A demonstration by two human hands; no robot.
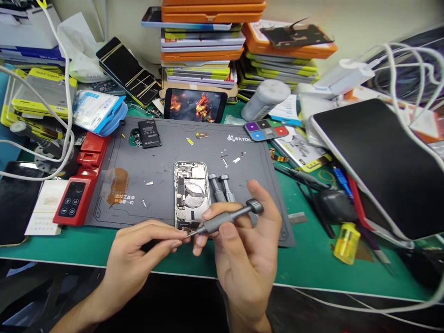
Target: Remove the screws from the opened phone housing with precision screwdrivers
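My right hand [248,252] grips a grey precision screwdriver [218,223], its tip pointing left and the round cap by my index finger. My left hand [142,252] is closed, thumb and fingertips pinched at the screwdriver's tip; whether a tiny part sits between them I cannot make out. Just beyond the hands lies an opened phone [192,194], its inner parts bare and its lower end partly hidden by my fingers. Two more grey screwdrivers [222,187] lie beside its right edge. All of these are on a dark grey work mat [159,152].
A removed phone battery [150,134] and small metal pieces [225,161] lie on the mat. A red device [74,199] stands left. At the back, a lit phone [194,105] leans before stacked boxes [203,55]. A large black-screened tablet [367,162] and white cables [393,78] crowd the right.
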